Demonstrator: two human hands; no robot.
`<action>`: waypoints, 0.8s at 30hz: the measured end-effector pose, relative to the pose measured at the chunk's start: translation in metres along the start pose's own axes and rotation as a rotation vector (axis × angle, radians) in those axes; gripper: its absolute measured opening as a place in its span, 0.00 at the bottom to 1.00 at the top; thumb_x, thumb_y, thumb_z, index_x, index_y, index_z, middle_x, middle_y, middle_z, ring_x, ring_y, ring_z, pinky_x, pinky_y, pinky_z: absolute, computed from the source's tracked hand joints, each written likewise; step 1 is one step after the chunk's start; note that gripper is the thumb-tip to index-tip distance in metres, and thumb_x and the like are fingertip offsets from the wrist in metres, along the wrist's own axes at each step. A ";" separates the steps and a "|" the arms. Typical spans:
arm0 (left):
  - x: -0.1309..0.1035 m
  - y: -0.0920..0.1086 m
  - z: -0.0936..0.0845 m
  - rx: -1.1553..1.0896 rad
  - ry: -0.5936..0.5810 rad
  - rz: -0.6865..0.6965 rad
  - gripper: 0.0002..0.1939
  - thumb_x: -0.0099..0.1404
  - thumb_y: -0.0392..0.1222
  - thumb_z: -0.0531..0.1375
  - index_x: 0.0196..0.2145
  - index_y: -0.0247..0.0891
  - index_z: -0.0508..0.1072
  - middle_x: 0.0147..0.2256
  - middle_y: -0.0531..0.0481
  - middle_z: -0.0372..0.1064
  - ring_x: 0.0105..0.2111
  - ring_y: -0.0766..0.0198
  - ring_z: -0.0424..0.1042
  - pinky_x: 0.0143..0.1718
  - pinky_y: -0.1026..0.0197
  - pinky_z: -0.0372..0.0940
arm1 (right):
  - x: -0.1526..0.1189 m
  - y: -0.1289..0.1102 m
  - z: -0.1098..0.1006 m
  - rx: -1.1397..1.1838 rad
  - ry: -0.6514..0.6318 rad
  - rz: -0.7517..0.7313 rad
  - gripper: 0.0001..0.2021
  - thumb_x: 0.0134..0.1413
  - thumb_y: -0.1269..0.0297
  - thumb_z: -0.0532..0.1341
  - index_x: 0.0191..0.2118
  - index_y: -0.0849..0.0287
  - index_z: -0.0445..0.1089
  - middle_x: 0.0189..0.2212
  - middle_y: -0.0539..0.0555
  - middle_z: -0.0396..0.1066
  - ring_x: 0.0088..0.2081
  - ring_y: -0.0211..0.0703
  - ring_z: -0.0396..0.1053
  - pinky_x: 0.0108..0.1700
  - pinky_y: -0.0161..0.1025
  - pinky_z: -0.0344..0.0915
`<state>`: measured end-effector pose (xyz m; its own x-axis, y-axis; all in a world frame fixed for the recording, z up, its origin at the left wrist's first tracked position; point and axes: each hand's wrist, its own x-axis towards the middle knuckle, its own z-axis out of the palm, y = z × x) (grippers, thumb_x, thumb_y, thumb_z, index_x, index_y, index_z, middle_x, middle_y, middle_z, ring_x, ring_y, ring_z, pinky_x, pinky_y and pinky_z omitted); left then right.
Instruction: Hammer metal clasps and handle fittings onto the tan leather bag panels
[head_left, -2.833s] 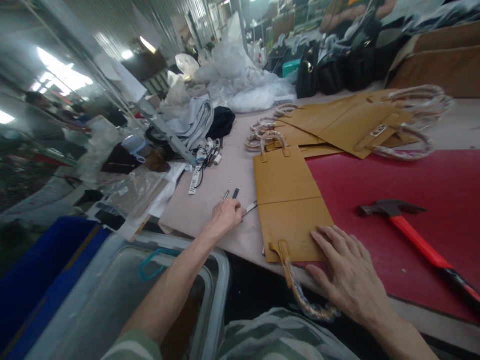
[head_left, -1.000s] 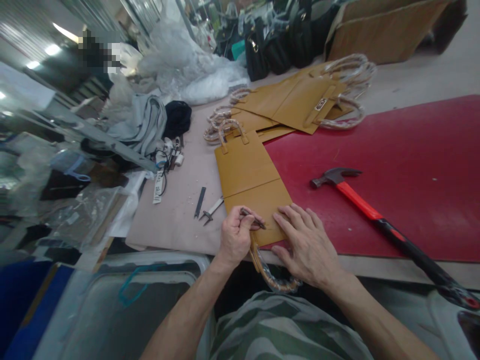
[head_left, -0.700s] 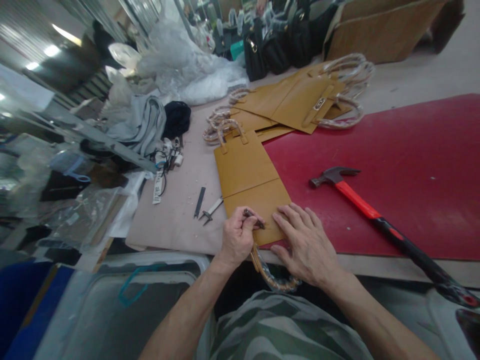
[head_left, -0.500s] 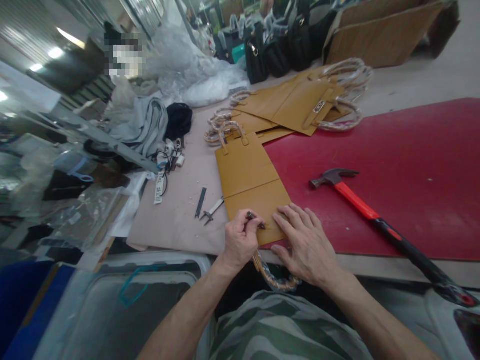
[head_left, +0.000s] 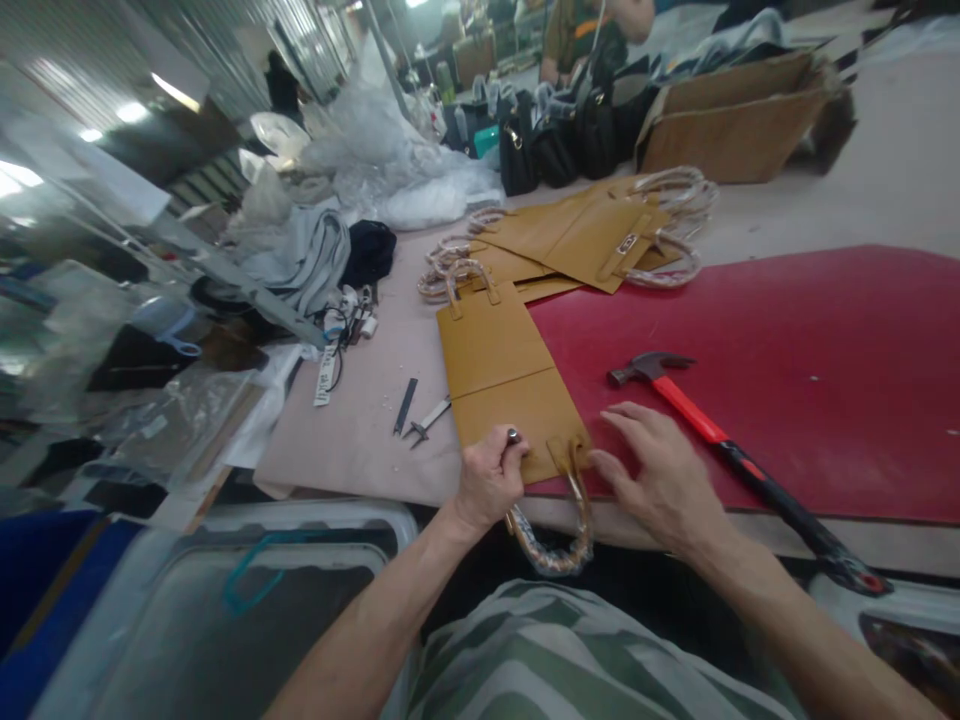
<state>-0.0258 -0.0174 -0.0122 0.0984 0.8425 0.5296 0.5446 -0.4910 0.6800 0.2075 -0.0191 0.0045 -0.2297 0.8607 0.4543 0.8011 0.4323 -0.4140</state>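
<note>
A mustard-coloured leather panel lies flat near the table's front edge, with a plastic-wrapped handle hanging over the edge. My left hand is closed around a small metal punch, held upright on the panel's lower part. Just right of the panel, my right hand has its fingers apart and holds nothing. A claw hammer with a red and black grip rests on the red mat, to the right of my right hand.
More mustard panels with wrapped handles are piled behind. Dividers and a dark strip lie to the left. Black bags and a cardboard box stand at the back, where a person is partly visible.
My right hand has lifted off the panel and moved right, towards the hammer, uncovering the handle's attachment. My left hand still grips the punch. The view has shifted slightly.
</note>
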 end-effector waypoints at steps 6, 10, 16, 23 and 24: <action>-0.003 -0.007 0.004 0.000 -0.014 0.057 0.04 0.69 0.35 0.56 0.37 0.39 0.70 0.30 0.49 0.76 0.30 0.64 0.77 0.33 0.66 0.70 | 0.002 0.050 -0.056 -0.320 -0.127 0.287 0.09 0.59 0.59 0.57 0.37 0.59 0.71 0.33 0.61 0.68 0.30 0.50 0.65 0.30 0.44 0.57; -0.001 -0.007 0.004 0.001 -0.034 0.090 0.04 0.69 0.35 0.56 0.36 0.38 0.70 0.29 0.49 0.75 0.28 0.63 0.76 0.31 0.65 0.68 | 0.013 0.062 -0.063 0.184 -0.240 0.669 0.08 0.49 0.64 0.62 0.24 0.54 0.61 0.21 0.49 0.58 0.22 0.38 0.55 0.24 0.37 0.50; 0.001 -0.007 0.003 -0.013 -0.072 0.068 0.06 0.69 0.35 0.55 0.33 0.39 0.68 0.27 0.50 0.72 0.27 0.64 0.74 0.30 0.66 0.66 | 0.032 0.010 -0.070 0.728 -0.430 0.923 0.11 0.46 0.56 0.60 0.29 0.54 0.59 0.20 0.44 0.56 0.17 0.33 0.53 0.18 0.34 0.56; -0.002 -0.013 0.008 -0.035 -0.096 0.021 0.06 0.69 0.36 0.55 0.33 0.39 0.69 0.28 0.50 0.73 0.28 0.64 0.75 0.32 0.65 0.67 | 0.033 -0.065 -0.093 0.274 -0.072 0.275 0.17 0.65 0.47 0.53 0.30 0.53 0.59 0.17 0.45 0.59 0.16 0.36 0.57 0.19 0.34 0.50; -0.002 -0.014 0.009 -0.031 -0.095 0.021 0.06 0.69 0.35 0.55 0.34 0.39 0.70 0.28 0.50 0.73 0.29 0.64 0.75 0.32 0.65 0.67 | 0.031 -0.067 -0.092 0.164 -0.069 0.122 0.16 0.66 0.50 0.52 0.29 0.53 0.58 0.16 0.45 0.59 0.15 0.36 0.56 0.19 0.35 0.48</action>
<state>-0.0263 -0.0107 -0.0270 0.1890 0.8484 0.4945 0.5158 -0.5143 0.6852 0.1978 -0.0458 0.1193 -0.1778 0.9233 0.3404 0.7256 0.3567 -0.5884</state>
